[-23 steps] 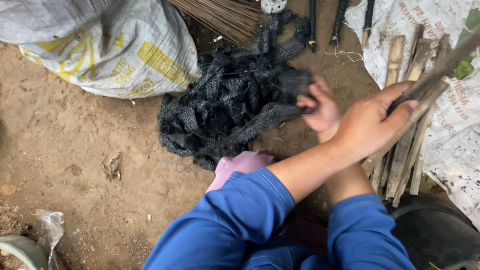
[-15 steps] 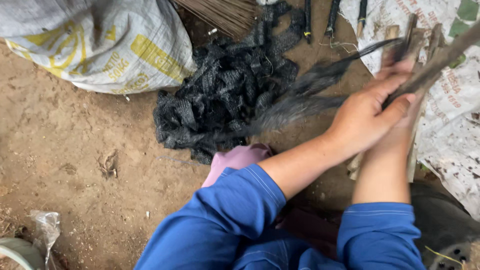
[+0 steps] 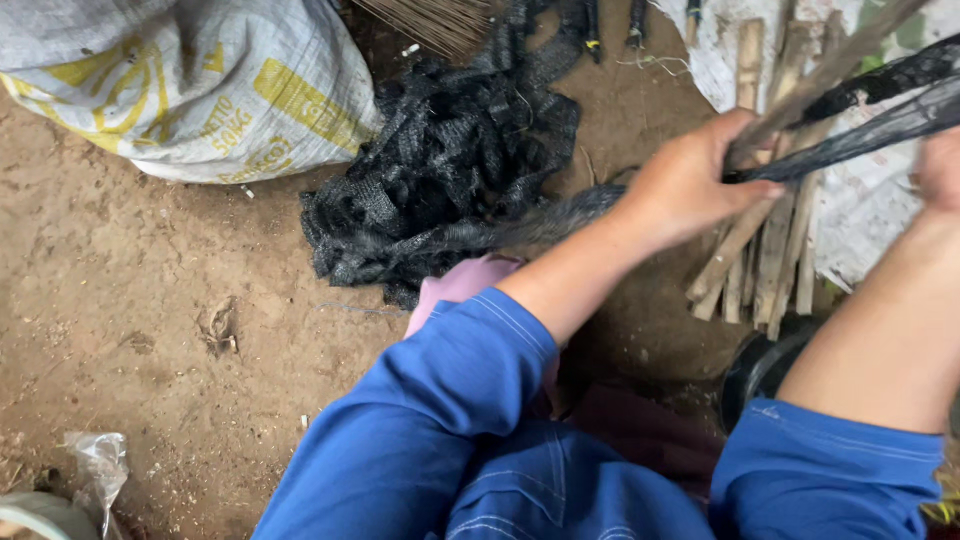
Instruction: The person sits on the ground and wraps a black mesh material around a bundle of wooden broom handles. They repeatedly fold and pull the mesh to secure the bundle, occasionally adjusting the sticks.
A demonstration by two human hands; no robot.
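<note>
a rural outdoor work yard: bare dirt floor (image 3: 150, 330), woven sack (image 3: 180, 80), cut sticks (image 3: 770, 250)

woven sack (image 3: 170, 90) | top left, on dirt | bulging, white-grey, yellow print

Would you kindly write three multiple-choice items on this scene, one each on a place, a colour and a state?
1. Where does the heap of black netting lie?
A. on bare earth beside the white sack
B. inside the sack
C. on the person's lap

2. What colour are the person's sleeves?
A. red
B. blue
C. green

3. What is the left hand doing?
A. resting flat on the ground
B. hanging open in the air
C. gripping a wooden stick with a netting strip

Answers: 1 A, the heap sits on dirt next to the sack; 2 B, both sleeves are blue; 3 C, the fingers close around the stick and the strip.
</note>
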